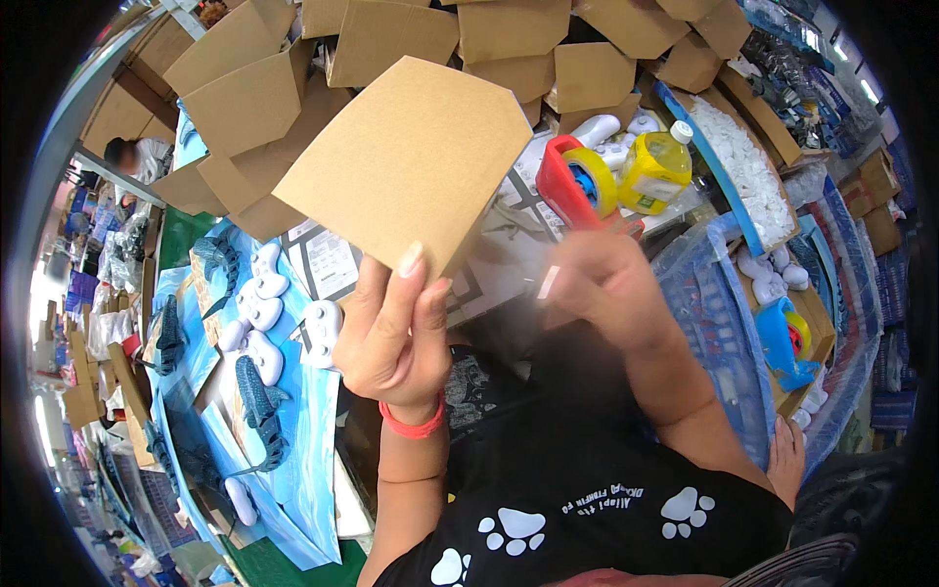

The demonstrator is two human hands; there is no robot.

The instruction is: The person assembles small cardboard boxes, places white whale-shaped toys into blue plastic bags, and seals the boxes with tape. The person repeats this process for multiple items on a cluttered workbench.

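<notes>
My left hand [400, 330], with a red band at its wrist, pinches the lower corner of a plain brown cardboard piece [411, 161] and holds it up. To its right is my right hand [598, 286], blurred, its fingers curled; whether the small shiny thing at its fingertips is held cannot be told. Just above the right hand lies a red tape dispenser [559, 183] with a yellow roll, beside a bottle of yellow liquid [655, 172] with a white cap. Printed sheets [328, 260] lie partly hidden behind the cardboard.
At left, white game controllers [260, 297] and blue toy whale sharks [257, 403] lie on blue printed card. Open cartons [513, 29] line the far side. At right are a box of small white pieces [748, 169], a blue tape dispenser [777, 345] and another person's hand [786, 458].
</notes>
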